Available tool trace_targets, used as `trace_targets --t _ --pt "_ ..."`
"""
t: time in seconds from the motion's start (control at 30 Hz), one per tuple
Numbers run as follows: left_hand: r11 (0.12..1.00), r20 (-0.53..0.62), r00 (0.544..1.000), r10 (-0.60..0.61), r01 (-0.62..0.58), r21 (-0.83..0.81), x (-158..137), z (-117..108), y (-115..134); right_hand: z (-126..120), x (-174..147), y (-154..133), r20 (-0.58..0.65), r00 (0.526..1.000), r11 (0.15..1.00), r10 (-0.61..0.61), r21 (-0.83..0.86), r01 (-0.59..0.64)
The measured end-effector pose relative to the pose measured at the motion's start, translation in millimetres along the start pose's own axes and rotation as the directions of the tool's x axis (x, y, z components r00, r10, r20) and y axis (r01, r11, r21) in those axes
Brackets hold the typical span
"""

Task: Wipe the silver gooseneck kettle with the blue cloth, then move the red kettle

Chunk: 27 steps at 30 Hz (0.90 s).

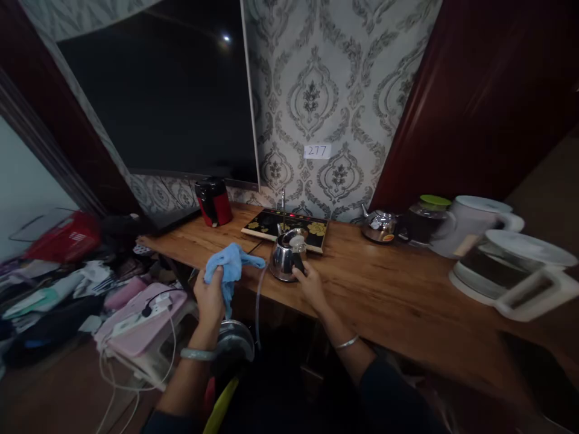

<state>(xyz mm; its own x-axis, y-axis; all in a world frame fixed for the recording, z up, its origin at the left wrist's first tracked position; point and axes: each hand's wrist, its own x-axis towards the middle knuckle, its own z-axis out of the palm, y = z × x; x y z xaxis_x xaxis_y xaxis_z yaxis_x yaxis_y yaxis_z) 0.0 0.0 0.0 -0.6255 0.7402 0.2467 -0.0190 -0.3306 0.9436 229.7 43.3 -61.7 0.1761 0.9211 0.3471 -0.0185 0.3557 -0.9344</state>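
We log a wooden desk (384,295) across the view, a dark-screened television (167,90) above its left part, against patterned wallpaper (312,66). Mid-desk, toward the wall: a black induction cooktop (260,224) with gold flowers. At the desk's right end, we note a white-lidded glass pitcher (479,277). Stainless-steel kettle (281,262): upright near the front edge, just in front of the cooktop, spout wallward; whether the two touch, we cannot tell. Blue cloth (228,265): bunched, left of the kettle, part hanging down. Left hand (210,298): fingers pinching the cloth. Right hand (311,286): fingers curled on the kettle's black handle (298,261). Smallest, we read "277" on a paper label (317,151).
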Motion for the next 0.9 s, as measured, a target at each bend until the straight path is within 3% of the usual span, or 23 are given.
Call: trace_targets --t 0.37,0.7,0.9 --pt "0.983 -0.039 0.999 -0.038 0.031 -0.18 -14 12 10 -36 -17 -8 -0.044 0.999 1.0 -0.022 -0.017 0.021" --pt "0.988 0.116 0.99 0.077 -0.06 -0.146 -36 55 2 -71 -27 -14 -0.123 0.992 0.996 -0.035 -0.082 0.025" --pt "0.999 0.321 0.946 -0.041 0.048 -0.012 -67 78 -26 -84 -30 -16 -0.112 0.993 0.993 -0.025 -0.117 0.012"
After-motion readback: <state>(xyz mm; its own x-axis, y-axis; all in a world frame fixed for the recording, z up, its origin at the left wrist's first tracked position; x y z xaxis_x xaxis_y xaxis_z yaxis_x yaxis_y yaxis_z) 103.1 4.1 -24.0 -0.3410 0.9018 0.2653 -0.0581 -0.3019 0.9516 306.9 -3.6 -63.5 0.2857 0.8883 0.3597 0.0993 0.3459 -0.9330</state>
